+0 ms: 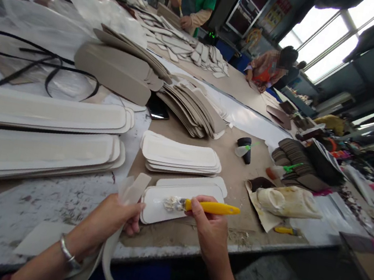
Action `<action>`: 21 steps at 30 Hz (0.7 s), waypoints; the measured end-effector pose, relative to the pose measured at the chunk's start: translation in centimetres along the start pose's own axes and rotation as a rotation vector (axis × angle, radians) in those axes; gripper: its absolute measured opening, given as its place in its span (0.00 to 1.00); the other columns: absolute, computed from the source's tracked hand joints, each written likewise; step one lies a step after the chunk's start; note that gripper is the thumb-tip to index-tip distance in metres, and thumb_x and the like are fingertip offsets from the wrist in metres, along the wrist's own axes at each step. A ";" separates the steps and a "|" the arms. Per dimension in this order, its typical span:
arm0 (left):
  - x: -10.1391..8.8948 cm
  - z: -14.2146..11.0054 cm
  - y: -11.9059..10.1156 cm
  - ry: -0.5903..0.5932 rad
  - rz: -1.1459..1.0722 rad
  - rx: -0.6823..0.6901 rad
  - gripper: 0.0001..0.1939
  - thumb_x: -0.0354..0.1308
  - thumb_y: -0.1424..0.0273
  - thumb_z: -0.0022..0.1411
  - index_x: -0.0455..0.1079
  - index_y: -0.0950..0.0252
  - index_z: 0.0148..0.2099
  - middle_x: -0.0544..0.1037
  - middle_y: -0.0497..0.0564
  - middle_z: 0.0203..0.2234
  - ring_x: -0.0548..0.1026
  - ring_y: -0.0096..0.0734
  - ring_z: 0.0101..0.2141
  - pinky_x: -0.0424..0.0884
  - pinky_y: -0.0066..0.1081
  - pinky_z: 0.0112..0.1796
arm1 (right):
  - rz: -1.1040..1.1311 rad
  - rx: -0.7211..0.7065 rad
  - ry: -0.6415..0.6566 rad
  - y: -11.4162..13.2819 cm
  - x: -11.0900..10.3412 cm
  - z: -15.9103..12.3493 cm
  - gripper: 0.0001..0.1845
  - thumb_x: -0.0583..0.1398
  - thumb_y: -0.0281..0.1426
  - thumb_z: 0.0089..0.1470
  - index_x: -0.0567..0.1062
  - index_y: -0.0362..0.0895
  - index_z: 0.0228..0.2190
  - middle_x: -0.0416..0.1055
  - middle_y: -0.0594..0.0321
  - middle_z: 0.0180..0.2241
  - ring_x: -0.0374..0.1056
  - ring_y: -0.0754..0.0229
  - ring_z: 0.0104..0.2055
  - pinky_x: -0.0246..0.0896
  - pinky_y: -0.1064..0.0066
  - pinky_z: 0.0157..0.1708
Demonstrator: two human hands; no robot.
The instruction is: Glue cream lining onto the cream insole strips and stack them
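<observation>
My right hand is closed around a glue brush with a yellow handle. Its clotted bristles lie on a white rounded panel near the table's front edge. At the panel's left end, my left hand pinches a pale, translucent strip. The strip's long tail hangs down past the wrist and over the table edge. Another white panel shows partly from beneath the brushed one. Just behind is a neat stack of white panels.
Long white panels lie stacked at left. Brown-grey pieces fan out behind. A glue-stained container, a second yellow-handled brush and a small bottle stand to the right. Co-workers are across the table.
</observation>
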State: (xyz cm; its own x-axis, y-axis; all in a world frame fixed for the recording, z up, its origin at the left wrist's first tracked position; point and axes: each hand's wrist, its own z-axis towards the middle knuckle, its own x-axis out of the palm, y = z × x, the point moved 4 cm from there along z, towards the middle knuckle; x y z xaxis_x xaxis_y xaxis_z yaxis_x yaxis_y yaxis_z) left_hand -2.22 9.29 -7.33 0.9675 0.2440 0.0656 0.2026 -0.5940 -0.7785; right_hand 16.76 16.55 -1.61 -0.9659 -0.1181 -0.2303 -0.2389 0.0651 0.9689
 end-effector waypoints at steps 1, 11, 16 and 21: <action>0.0 0.0 -0.1 0.009 -0.003 0.000 0.19 0.59 0.53 0.40 0.68 0.63 0.15 0.73 0.53 0.12 0.69 0.32 0.16 0.68 0.32 0.24 | -0.001 -0.006 0.007 0.2 0.3 -0.2 0.20 0.67 0.48 0.46 0.75 0.44 0.27 0.71 0.63 0.25 0.71 0.59 0.26 0.70 0.67 0.29; -0.1 -0.5 -1.0 0.011 0.064 0.001 0.20 0.58 0.50 0.37 0.67 0.62 0.12 0.73 0.54 0.11 0.68 0.33 0.16 0.67 0.34 0.25 | -0.196 -0.131 -0.125 -1.6 -1.6 0.3 0.15 0.64 0.44 0.51 0.75 0.44 0.29 0.72 0.59 0.28 0.69 0.57 0.31 0.66 0.65 0.34; -0.4 0.1 0.5 -0.038 0.096 0.050 0.21 0.59 0.51 0.42 0.69 0.62 0.12 0.72 0.52 0.11 0.68 0.35 0.16 0.67 0.34 0.24 | -0.455 -0.276 -0.279 -1.5 -6.4 1.7 0.12 0.61 0.41 0.54 0.75 0.44 0.28 0.72 0.58 0.29 0.68 0.56 0.32 0.65 0.64 0.36; -0.3 0.0 0.2 -0.073 0.137 0.040 0.19 0.57 0.56 0.47 0.68 0.60 0.12 0.69 0.51 0.09 0.66 0.35 0.16 0.68 0.34 0.26 | -0.606 -0.423 -0.368 -0.9 -9.0 2.4 0.10 0.59 0.37 0.56 0.75 0.45 0.28 0.73 0.57 0.29 0.70 0.54 0.35 0.65 0.62 0.40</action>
State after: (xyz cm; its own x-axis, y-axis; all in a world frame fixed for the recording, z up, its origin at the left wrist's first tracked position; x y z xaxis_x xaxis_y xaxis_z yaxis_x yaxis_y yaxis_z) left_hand -2.42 9.06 -7.48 0.9719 0.2184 -0.0874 0.0617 -0.5952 -0.8012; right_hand 25.41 19.90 -0.60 -0.6699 0.3239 -0.6680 -0.7424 -0.2930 0.6025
